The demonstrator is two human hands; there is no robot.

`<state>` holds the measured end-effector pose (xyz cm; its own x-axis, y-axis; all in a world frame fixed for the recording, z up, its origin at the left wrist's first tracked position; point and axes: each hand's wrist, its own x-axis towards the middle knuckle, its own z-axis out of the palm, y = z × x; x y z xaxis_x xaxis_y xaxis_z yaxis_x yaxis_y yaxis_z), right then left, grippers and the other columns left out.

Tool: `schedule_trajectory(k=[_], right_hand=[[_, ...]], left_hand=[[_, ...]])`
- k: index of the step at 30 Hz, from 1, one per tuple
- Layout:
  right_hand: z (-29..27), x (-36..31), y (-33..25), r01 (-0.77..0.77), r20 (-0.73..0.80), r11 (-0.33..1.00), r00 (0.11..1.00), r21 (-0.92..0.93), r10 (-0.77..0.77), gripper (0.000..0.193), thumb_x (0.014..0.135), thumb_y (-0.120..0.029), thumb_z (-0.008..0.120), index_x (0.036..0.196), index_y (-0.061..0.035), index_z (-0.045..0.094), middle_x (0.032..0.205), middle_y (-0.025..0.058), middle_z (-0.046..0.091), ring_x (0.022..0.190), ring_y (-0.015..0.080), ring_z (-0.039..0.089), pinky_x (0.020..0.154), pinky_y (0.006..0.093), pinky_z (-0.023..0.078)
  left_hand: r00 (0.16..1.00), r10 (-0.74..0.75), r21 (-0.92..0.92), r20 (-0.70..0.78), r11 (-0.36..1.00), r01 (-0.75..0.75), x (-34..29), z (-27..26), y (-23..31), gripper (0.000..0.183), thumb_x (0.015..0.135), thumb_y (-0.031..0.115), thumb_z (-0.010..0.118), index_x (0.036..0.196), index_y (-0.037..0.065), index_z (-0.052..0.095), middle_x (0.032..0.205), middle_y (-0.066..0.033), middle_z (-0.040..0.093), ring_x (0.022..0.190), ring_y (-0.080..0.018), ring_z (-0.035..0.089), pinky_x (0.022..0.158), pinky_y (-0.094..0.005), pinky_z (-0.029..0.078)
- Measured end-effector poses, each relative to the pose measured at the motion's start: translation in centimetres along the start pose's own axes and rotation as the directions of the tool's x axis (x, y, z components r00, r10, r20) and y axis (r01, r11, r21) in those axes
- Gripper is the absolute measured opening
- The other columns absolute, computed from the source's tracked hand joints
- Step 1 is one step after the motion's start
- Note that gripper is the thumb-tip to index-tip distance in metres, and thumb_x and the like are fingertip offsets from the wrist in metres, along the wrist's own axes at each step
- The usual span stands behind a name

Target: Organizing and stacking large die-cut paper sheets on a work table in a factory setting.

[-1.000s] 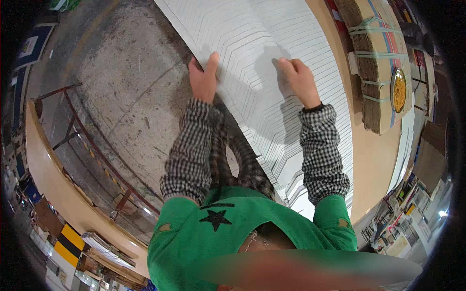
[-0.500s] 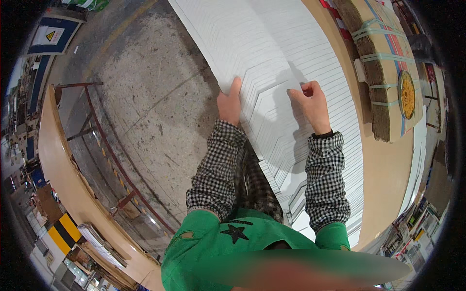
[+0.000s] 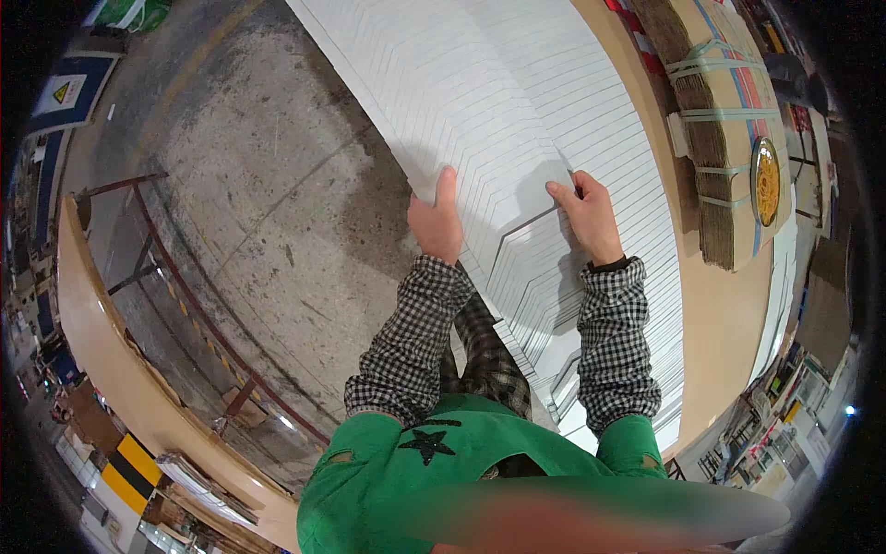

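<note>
Long rows of white sheets (image 3: pixel 415 102) lie fanned out and overlapping, their stepped edges showing as thin dark lines. At the left edge of these sheets, my left hand (image 3: pixel 437 224) is closed, thumb flat on top and fingers out of sight underneath. My right hand (image 3: pixel 594 220) pinches with thumb and forefinger at the right edge of the same row, above a second fanned layer (image 3: pixel 614 138). How many sheets are between those fingertips cannot be made out. Between my hands, one sheet edge stands slightly raised and casts a dark line.
The sheets rest on a tan tabletop (image 3: pixel 724 332). To the right is a strapped brown bundle (image 3: pixel 738 120) with a round dish-like yellow object (image 3: pixel 766 183) on it. Concrete floor (image 3: pixel 268 138) lies left, with a reddish metal frame (image 3: pixel 198 314) and another tan tabletop (image 3: pixel 111 342).
Both hands have shifted a little nearer to my body along the sheets. The view has turned slightly. My hold on the paper looks the same.
</note>
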<state>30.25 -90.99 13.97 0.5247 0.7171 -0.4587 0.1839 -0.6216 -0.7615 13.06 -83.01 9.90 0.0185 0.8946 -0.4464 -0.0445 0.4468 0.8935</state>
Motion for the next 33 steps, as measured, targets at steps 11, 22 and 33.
schedule_trajectory(k=[11, 22, 33], right_hand=[[-0.2, 0.1, -0.3, -0.103, -0.059, 0.989, 0.992, 0.107, 0.11, 0.026, 0.078, -0.021, 0.066, 0.071, -0.0002, 0.053, 0.058, -0.0039, 0.043, 0.054, 0.0061, 0.038, 0.048, 0.0234, 0.034], [-0.6, 0.0, -0.3, -0.062, -0.09, 0.994, 0.994, -0.093, 0.053, 0.03, 0.08, -0.028, 0.066, 0.069, -0.0034, 0.052, 0.061, -0.0052, 0.043, 0.056, 0.0037, 0.035, 0.049, 0.0202, 0.03], [-0.6, -0.4, 2.1, 0.035, -0.041, 0.999, 0.999, 0.0, -0.035, 0.027, 0.084, -0.025, 0.062, 0.073, -0.0031, 0.049, 0.062, -0.0061, 0.039, 0.058, 0.0044, 0.032, 0.051, 0.0203, 0.03]], left_hand=[[0.996, -0.038, -0.006, 0.077, 0.999, 0.038, 0.1, -0.2, -0.2, 0.054, 0.083, 0.026, 0.059, 0.122, -0.009, 0.043, 0.123, -0.0178, 0.049, 0.113, -0.0264, 0.047, 0.093, -0.0335, 0.037], [0.997, -0.019, 0.022, 0.077, 1.0, 0.018, 0.3, -0.2, 0.1, 0.05, 0.083, 0.024, 0.06, 0.116, -0.011, 0.046, 0.116, -0.0174, 0.053, 0.106, -0.0254, 0.052, 0.089, -0.0332, 0.041], [0.997, 0.068, 0.082, 0.037, 0.994, -0.071, 0.8, -0.1, -1.1, 0.057, 0.078, 0.028, 0.066, 0.114, -0.012, 0.045, 0.112, -0.0189, 0.054, 0.101, -0.0265, 0.054, 0.086, -0.0344, 0.044]])
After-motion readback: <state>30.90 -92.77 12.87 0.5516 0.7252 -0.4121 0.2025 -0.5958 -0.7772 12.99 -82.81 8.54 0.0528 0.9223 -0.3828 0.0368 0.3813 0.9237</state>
